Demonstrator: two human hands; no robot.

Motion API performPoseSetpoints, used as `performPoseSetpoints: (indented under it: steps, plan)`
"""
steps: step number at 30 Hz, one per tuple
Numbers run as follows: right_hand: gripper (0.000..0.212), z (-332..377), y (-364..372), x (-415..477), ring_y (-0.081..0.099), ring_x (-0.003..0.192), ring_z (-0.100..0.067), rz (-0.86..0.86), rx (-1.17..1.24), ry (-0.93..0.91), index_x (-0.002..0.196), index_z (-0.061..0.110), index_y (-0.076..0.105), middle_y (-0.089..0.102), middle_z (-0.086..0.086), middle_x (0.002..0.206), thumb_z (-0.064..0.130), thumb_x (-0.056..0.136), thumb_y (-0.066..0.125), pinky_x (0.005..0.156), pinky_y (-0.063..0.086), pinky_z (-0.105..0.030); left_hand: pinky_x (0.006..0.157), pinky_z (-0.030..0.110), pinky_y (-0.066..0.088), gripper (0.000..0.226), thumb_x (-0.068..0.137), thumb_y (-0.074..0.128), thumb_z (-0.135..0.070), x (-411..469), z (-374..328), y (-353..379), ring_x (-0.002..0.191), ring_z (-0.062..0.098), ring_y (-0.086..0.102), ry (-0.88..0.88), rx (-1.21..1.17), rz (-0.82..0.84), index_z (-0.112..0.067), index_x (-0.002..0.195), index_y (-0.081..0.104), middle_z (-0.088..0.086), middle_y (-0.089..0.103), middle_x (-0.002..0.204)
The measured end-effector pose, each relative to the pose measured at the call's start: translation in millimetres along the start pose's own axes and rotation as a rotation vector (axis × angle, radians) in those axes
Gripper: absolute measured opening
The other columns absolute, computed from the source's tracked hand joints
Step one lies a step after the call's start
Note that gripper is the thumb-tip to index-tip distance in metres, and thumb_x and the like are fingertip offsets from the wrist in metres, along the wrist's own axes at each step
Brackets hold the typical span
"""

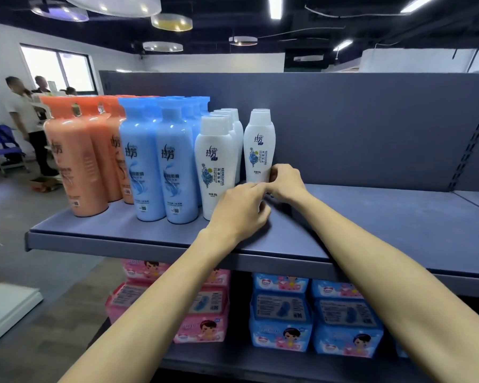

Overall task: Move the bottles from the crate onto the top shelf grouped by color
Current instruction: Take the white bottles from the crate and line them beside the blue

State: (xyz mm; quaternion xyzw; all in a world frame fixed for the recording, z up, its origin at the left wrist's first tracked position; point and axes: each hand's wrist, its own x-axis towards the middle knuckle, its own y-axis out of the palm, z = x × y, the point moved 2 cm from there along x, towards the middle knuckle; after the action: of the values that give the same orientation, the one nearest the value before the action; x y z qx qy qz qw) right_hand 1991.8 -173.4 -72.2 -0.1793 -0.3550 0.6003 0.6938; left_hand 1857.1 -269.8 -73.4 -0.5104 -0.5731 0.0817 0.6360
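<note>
On the top shelf [371,217] stand orange bottles [78,161] at the left, blue bottles [161,161] beside them, then a row of white bottles [215,164]. A white bottle [259,145] stands upright a little right of that row, with another hidden behind it. My right hand [286,182] grips the base of this bottle. My left hand [241,208] lies with curled fingers on the shelf just in front, its fingertips meeting the right hand by the bottle's base. The crate is out of view.
The shelf's right part and its back panel [371,120] are bare. The lower shelf holds pink packs [202,308] and blue packs [315,313]. People [25,114] stand at the far left near a window.
</note>
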Motion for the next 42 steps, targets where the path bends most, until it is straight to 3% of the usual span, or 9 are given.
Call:
performPoseSetpoints:
  steps: [8, 21, 25, 28, 33, 37, 42]
  plan:
    - [0.027, -3, 3, 5, 0.058, 0.085, -0.022, -0.016, -0.001, -0.046, 0.095, 0.01, 0.061, 0.067, -0.004, 0.093, 0.019, 0.073, 0.074, 0.064, 0.043, -0.029, 0.072, 0.038, 0.047, 0.022, 0.085, 0.052, -0.02, 8, 3, 20, 0.088, 0.029, 0.059, -0.042, 0.031, -0.042, -0.013, 0.102, 0.064, 0.005, 0.064, 0.091]
    - [0.037, -9, 4, 8, 0.06, 0.093, -0.02, -0.061, -0.058, -0.025, 0.103, 0.012, 0.062, 0.067, -0.001, 0.098, 0.031, 0.075, 0.075, 0.075, 0.05, -0.031, 0.069, 0.038, 0.043, 0.018, 0.086, 0.052, -0.021, 7, 1, 24, 0.089, 0.032, 0.06, -0.039, 0.113, -0.045, -0.012, 0.099, 0.061, 0.008, 0.064, 0.092]
    - [0.043, -11, -7, -10, 0.059, 0.108, -0.02, -0.152, -0.017, -0.006, 0.114, 0.012, 0.062, 0.069, -0.003, 0.109, 0.032, 0.079, 0.076, 0.089, 0.049, -0.033, 0.068, 0.039, 0.043, 0.013, 0.086, 0.053, -0.023, 6, -1, 20, 0.086, 0.035, 0.059, -0.054, 0.126, -0.022, -0.012, 0.088, 0.057, 0.01, 0.063, 0.087]
    - [0.041, -11, -20, -33, 0.057, 0.113, -0.02, -0.2, -0.007, -0.019, 0.118, 0.011, 0.061, 0.068, -0.003, 0.112, 0.028, 0.084, 0.074, 0.087, 0.045, -0.028, 0.065, 0.039, 0.042, 0.012, 0.084, 0.054, -0.023, 5, -3, 17, 0.085, 0.036, 0.058, -0.065, 0.125, -0.012, -0.011, 0.08, 0.054, 0.011, 0.063, 0.084]
    - [0.037, -16, -42, -74, 0.061, 0.106, -0.018, -0.175, -0.053, -0.08, 0.116, 0.014, 0.063, 0.069, 0.0, 0.108, 0.029, 0.084, 0.074, 0.091, 0.051, -0.033, 0.06, 0.033, 0.037, 0.013, 0.082, 0.056, -0.025, -10, -7, 3, 0.075, 0.031, 0.058, -0.081, 0.059, -0.116, -0.012, 0.078, 0.057, 0.004, 0.062, 0.076]
    - [0.037, -12, -60, -118, 0.065, 0.092, -0.016, -0.183, -0.083, -0.16, 0.116, 0.013, 0.063, 0.071, 0.001, 0.106, 0.03, 0.084, 0.074, 0.089, 0.05, -0.028, 0.058, 0.033, 0.045, 0.012, 0.081, 0.055, -0.027, -45, -27, -12, 0.071, 0.025, 0.059, -0.026, 0.039, -0.204, -0.015, 0.08, 0.059, -0.003, 0.062, 0.073]
    - [0.033, -14, -59, -216, 0.065, 0.07, -0.007, -0.211, 0.005, -0.276, 0.115, 0.014, 0.062, 0.07, 0.004, 0.101, 0.025, 0.085, 0.073, 0.074, 0.051, -0.017, 0.059, 0.037, 0.045, 0.016, 0.082, 0.054, -0.029, -112, -53, -14, 0.075, 0.023, 0.056, 0.093, 0.024, -0.188, -0.014, 0.084, 0.058, 0.0, 0.061, 0.077]
